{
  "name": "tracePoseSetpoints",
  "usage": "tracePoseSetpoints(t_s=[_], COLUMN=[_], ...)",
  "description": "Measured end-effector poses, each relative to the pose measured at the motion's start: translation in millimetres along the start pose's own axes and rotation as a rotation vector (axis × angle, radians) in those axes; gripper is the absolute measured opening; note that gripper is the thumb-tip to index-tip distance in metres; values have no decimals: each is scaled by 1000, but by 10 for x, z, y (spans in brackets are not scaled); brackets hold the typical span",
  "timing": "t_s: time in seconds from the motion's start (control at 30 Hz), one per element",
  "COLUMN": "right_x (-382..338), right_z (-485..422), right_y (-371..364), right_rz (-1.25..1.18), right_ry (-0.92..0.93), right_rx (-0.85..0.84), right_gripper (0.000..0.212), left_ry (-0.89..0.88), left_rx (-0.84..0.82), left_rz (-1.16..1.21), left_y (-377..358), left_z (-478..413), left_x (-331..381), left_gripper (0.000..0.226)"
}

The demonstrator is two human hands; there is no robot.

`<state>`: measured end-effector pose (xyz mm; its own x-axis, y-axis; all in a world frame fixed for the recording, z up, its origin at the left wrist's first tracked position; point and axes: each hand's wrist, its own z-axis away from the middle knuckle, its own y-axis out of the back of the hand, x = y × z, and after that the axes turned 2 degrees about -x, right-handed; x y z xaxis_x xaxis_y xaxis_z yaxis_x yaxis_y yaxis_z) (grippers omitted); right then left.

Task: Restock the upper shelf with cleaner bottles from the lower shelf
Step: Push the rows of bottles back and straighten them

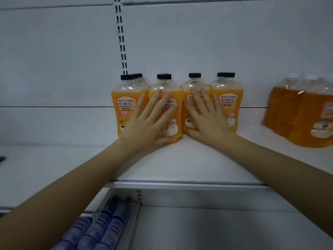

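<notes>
Your left hand (146,123) and right hand (209,120) lay flat — grasping nothing — on cleaner bottles (227,107) of orange liquid (Japanese labels, black caps).

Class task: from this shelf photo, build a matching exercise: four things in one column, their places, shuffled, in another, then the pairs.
Things:
1 left hand
2 right hand
3 blue bottles
4 large orange jugs

Places:
a lower shelf, left
b upper shelf, far right
c flat on second orange bottle from left
d flat on third orange bottle from left

Pairs: 1-c, 2-d, 3-a, 4-b
</notes>
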<state>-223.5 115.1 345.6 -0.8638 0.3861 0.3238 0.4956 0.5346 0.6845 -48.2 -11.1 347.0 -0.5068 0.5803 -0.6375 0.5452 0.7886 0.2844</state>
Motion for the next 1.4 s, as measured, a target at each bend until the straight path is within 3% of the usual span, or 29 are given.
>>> tracePoseSetpoints(t_s=[0.6, 0.77, 1.03, 1.23, 1.4], right_x=[-85, -47, -172, -287, -316], right_z=[-26, 33, 171, 150, 128], right_y=[-73, -49, 151, 170, 183], right_rz=[45, 17, -220, -201, -173], right_ry=[13, 39, 49, 177, 168], right_rx=[-65, -80, 251, 23, 65], right_gripper=[65, 65, 64, 81, 88], left_ry=[33, 40, 73, 26, 133], left_rx=[-68, -91, -109, -109, -50], left_rz=[139, 160, 114, 172, 265], left_y=[46, 76, 70, 38, 21], left_z=[87, 141, 125, 153, 246], left_x=[42, 16, 46, -26, -175], left_gripper=[75, 86, 94, 91, 85])
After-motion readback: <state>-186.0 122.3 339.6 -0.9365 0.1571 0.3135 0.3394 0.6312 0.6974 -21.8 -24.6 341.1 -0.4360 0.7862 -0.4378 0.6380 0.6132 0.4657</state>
